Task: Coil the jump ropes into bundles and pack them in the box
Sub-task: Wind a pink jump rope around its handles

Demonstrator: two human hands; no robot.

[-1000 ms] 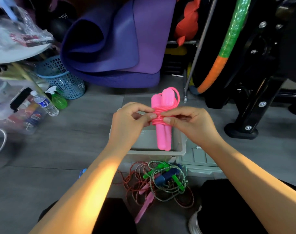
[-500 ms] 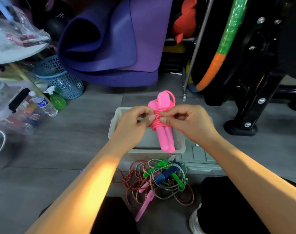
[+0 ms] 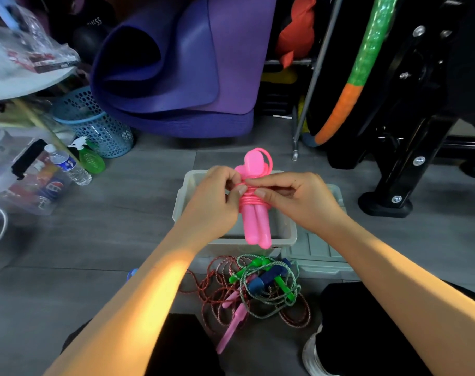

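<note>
both hands meet over the box [image 3: 180,196], pinching the pink rope [image 3: 254,202] between them. left hand [image 3: 217,199] comes in from 7 o'clock, its fingers curled and its thumb and forefinger pinching the wound cord at the bundle's left side. right hand [image 3: 296,199] comes in from 4 o'clock, its thumb and forefinger nipping the same cord wraps from the right, the other fingers curled under. the pink rope is a bundle: two handles side by side, upright, cord wrapped tightly round their middle, a small loop of cord sticking out at 12 o'clock. the lower handle ends hang over the box's near rim; whether they touch it i cannot tell. the box is a pale open tub on the grey floor [image 3: 122,234], with its lid [image 3: 317,253] lying flat just beside it at 3 o'clock. at 6 o'clock of the box, near the person's knees, lies a tangle of loose ropes [image 3: 258,289]: a red speckled cord, a green-white cord, green handles, blue handles and pale pink handles, all mixed together and touching. at 12 o'clock of the box a rolled purple mat [image 3: 176,71] stands. at 10 o'clock are a blue basket [image 3: 95,126], a green spray bottle [image 3: 91,158] and a water bottle [image 3: 68,165]. at 2 o'clock a hoop [image 3: 361,74] in green and orange leans by a black frame [image 3: 409,147]
</note>
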